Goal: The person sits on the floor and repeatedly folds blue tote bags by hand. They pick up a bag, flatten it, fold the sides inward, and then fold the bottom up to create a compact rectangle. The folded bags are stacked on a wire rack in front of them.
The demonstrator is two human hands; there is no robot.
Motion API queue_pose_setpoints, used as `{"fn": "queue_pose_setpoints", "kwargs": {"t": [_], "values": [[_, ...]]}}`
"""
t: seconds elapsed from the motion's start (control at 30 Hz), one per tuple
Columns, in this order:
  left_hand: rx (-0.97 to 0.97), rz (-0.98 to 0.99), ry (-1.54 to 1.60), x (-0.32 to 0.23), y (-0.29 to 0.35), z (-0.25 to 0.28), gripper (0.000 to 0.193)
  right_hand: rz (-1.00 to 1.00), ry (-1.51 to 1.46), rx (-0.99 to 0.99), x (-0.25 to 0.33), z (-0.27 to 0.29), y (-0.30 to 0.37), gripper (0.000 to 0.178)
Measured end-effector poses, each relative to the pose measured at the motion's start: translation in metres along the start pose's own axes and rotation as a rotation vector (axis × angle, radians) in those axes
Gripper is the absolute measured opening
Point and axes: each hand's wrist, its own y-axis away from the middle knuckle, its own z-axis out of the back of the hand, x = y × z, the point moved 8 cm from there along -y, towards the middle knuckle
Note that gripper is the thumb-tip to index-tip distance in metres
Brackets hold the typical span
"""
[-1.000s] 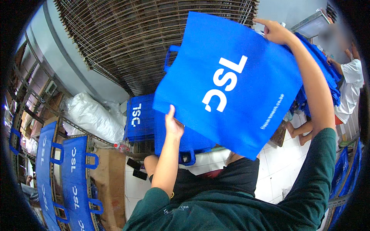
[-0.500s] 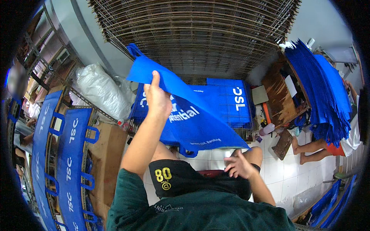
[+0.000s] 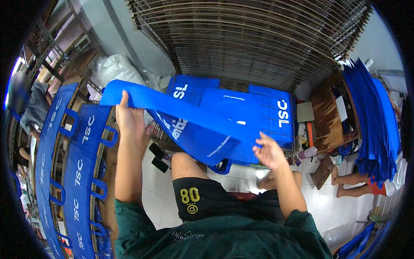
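Head view is showing a seated person who is handling a blue non-woven fabric tote bag with white print [image 3: 194, 123], stretched in the air above the knees. Left hand [image 3: 129, 118] is raised and its fingers are closed on one upper edge of the bag — the thumb is lying on top of the fabric. Right hand [image 3: 269, 151] is lower, touching the opposite edge with its fingers spread loosely; whether it is really pinching the fabric I cannot tell.

Just behind the bag, a flat stack of the same blue bags [image 3: 258, 112] is lying in front of a tall wire drying rack [image 3: 250, 39]. More printed blue bags [image 3: 64, 172] are laid out in rows on the left, and a hanging bundle [image 3: 371, 116] is on the right.

In my judgement the bag is being carried across toward a pile — the next move would need a firm hold on both edges, so that the fabric is staying flat.
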Motion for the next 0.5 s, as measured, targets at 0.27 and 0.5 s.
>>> {"fn": "queue_pose_setpoints", "kwargs": {"t": [0.27, 0.5], "values": [[-0.143, 0.279, -0.060, 0.100, -0.207, 0.078, 0.016, 0.069, 0.375, -0.012, 0.068, -0.067, -0.177, 0.024], [-0.053, 0.258, 0.120, 0.134, -0.313, 0.064, 0.018, 0.344, 0.543, -0.110, 0.131, -0.130, -0.251, 0.037]]}}
